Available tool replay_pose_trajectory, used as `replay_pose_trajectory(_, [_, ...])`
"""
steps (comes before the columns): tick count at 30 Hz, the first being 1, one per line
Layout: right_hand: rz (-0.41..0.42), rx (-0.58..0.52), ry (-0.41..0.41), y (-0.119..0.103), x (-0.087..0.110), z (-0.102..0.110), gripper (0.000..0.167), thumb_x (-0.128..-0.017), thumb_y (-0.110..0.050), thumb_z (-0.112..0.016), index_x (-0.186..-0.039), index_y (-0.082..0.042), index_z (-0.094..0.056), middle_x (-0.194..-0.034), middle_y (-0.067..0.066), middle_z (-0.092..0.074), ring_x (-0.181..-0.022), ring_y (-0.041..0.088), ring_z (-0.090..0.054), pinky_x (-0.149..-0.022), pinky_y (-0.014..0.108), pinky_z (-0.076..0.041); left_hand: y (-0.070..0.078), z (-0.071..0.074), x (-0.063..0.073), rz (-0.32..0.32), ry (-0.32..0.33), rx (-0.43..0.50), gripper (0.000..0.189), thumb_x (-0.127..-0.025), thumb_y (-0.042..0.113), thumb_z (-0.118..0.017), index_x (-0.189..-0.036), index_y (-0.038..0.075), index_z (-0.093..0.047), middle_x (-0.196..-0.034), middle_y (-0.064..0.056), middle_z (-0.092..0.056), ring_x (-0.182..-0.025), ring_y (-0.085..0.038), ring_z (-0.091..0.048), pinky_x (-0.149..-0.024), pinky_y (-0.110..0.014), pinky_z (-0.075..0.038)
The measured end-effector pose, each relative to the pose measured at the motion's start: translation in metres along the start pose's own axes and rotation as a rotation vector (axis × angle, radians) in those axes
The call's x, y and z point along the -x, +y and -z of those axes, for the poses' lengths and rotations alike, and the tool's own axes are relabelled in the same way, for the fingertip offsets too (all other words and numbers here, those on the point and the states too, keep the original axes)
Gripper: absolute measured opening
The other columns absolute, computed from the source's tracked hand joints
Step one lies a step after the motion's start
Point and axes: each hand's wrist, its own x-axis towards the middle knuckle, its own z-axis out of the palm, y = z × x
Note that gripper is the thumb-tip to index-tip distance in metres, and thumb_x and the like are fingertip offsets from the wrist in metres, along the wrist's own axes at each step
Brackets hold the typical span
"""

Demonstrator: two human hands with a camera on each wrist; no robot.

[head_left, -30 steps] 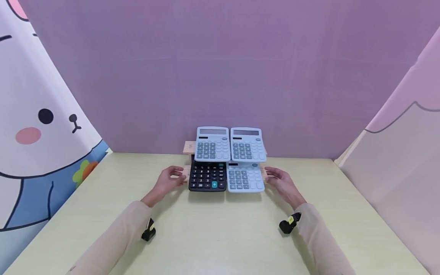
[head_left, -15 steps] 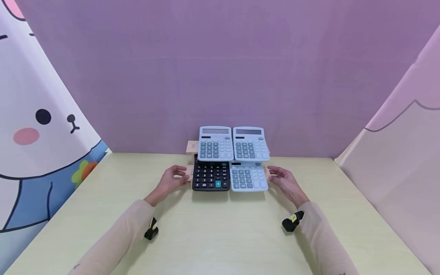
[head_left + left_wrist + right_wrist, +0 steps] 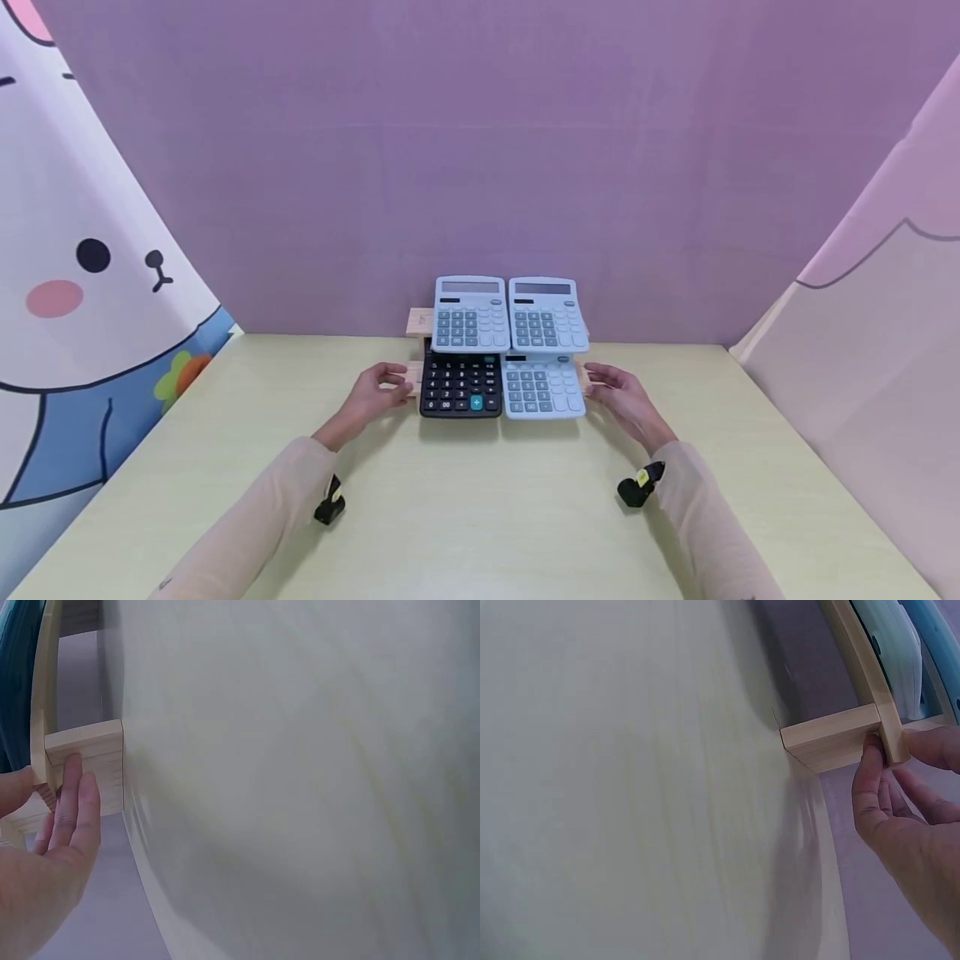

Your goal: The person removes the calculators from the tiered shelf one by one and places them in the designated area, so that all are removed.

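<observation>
Since second ago: rack (image 3: pixel 420 322), calculators and both hands shifted slightly right. Left hand (image 3: pixel 371 393): fingers part-bent, pinching rack's left end against thumb. Rack toward back of table (image 3: pixel 480 508), two tiers, four calculators leaning in it. Left: pale calculator (image 3: pixel 470 314) above, black calculator (image 3: pixel 461 387) below. Right: second pale calculator (image 3: pixel 548 313) above third pale calculator (image 3: pixel 543 387). Right hand (image 3: pixel 622 402): thumb and fingertips pinching rack's right end.

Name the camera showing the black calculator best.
The head view: the black calculator faces it, keys visible. The left wrist view has just a dark bluish side, possibly its own; the right wrist, none identifiable.
</observation>
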Motion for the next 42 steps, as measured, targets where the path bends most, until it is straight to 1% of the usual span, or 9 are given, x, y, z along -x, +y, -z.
replay_pose_trajectory(12, [-0.031, 0.007, -0.025, -0.003, 0.002, 0.003, 0.054, -0.086, 0.007, -0.048, -0.137, 0.006, -0.029, -0.13, 0.026, -0.04, -0.094, 0.008, -0.057, -0.091, 0.028, -0.053, 0.0, 0.003, 0.001, 0.011, -0.044, 0.035, 0.047, -0.086, 0.002, -0.058, -0.128, -0.009, -0.04, -0.11, -0.024, -0.053, -0.086, -0.031, -0.065, -0.079, -0.033, -0.059])
replay_pose_trajectory(17, [-0.021, 0.034, -0.028, -0.003, 0.003, 0.008, 0.055, -0.086, 0.005, -0.05, -0.137, 0.008, -0.028, -0.134, 0.029, -0.037, -0.095, 0.007, -0.056, -0.087, 0.022, -0.054, 0.0, 0.003, 0.001, 0.004, -0.054, 0.046, 0.047, -0.087, 0.002, -0.058, -0.128, -0.009, -0.04, -0.111, -0.026, -0.052, -0.086, -0.032, -0.065, -0.08, -0.033, -0.059])
replay_pose_trajectory(20, [-0.009, 0.069, -0.007, -0.006, 0.003, 0.011, 0.055, -0.086, 0.004, -0.05, -0.136, 0.009, -0.028, -0.134, 0.03, -0.037, -0.1, 0.012, -0.057, -0.088, 0.022, -0.053, 0.0, 0.003, 0.001, -0.003, -0.059, 0.055, 0.047, -0.087, 0.003, -0.058, -0.128, -0.01, -0.039, -0.112, -0.027, -0.052, -0.085, -0.031, -0.066, -0.08, -0.034, -0.059])
replay_pose_trajectory(24, [-0.006, 0.069, 0.015, -0.012, 0.002, 0.015, 0.055, -0.086, 0.005, -0.047, -0.137, 0.008, -0.027, -0.135, 0.03, -0.038, -0.111, 0.024, -0.055, -0.099, 0.034, -0.048, -0.001, 0.004, 0.002, -0.01, -0.066, 0.062, 0.047, -0.087, 0.003, -0.058, -0.128, -0.011, -0.038, -0.112, -0.028, -0.051, -0.085, -0.031, -0.065, -0.082, -0.037, -0.058])
replay_pose_trajectory(27, [0.005, 0.064, 0.024, -0.018, 0.002, 0.016, 0.054, -0.086, 0.006, -0.044, -0.137, 0.008, -0.026, -0.135, 0.031, -0.037, -0.112, 0.024, -0.055, -0.103, 0.04, -0.045, 0.0, 0.004, 0.003, -0.014, -0.069, 0.067, 0.047, -0.088, 0.002, -0.057, -0.128, -0.011, -0.038, -0.111, -0.027, -0.051, -0.084, -0.03, -0.065, -0.082, -0.037, -0.058])
replay_pose_trajectory(30, [0.029, 0.066, 0.04, -0.024, 0.001, 0.016, 0.052, -0.087, 0.005, -0.043, -0.137, 0.008, -0.028, -0.132, 0.029, -0.04, -0.108, 0.016, -0.057, -0.101, 0.036, -0.047, 0.0, 0.004, 0.004, -0.02, -0.071, 0.067, 0.047, -0.088, 0.002, -0.057, -0.128, -0.011, -0.038, -0.11, -0.026, -0.052, -0.084, -0.029, -0.066, -0.082, -0.036, -0.058])
replay_pose_trajectory(33, [0.047, 0.062, 0.06, -0.03, 0.0, 0.015, 0.05, -0.088, 0.005, -0.043, -0.136, 0.008, -0.029, -0.123, 0.019, -0.05, -0.102, 0.009, -0.059, -0.095, 0.029, -0.051, -0.001, 0.005, 0.004, -0.022, -0.07, 0.068, 0.047, -0.088, 0.002, -0.057, -0.128, -0.011, -0.038, -0.109, -0.026, -0.052, -0.084, -0.029, -0.066, -0.082, -0.035, -0.058])
replay_pose_trajectory(36, [0.055, 0.017, 0.066, -0.034, -0.001, 0.015, 0.049, -0.089, 0.004, -0.043, -0.136, 0.008, -0.029, -0.118, 0.01, -0.052, -0.098, 0.005, -0.06, -0.091, 0.023, -0.052, -0.001, 0.005, 0.003, -0.022, -0.07, 0.068, 0.046, -0.088, 0.002, -0.057, -0.128, -0.011, -0.038, -0.11, -0.027, -0.051, -0.085, -0.03, -0.066, -0.082, -0.034, -0.058])
replay_pose_trajectory(42, [0.064, -0.066, 0.049, -0.041, -0.001, 0.012, 0.049, -0.091, 0.003, -0.042, -0.137, 0.008, -0.025, -0.12, 0.009, -0.051, -0.104, 0.01, -0.059, -0.096, 0.025, -0.05, -0.002, 0.004, 0.002, -0.01, -0.078, 0.063, 0.047, -0.088, 0.003, -0.057, -0.129, -0.01, -0.038, -0.112, -0.027, -0.051, -0.089, -0.033, -0.065, -0.083, -0.033, -0.058])
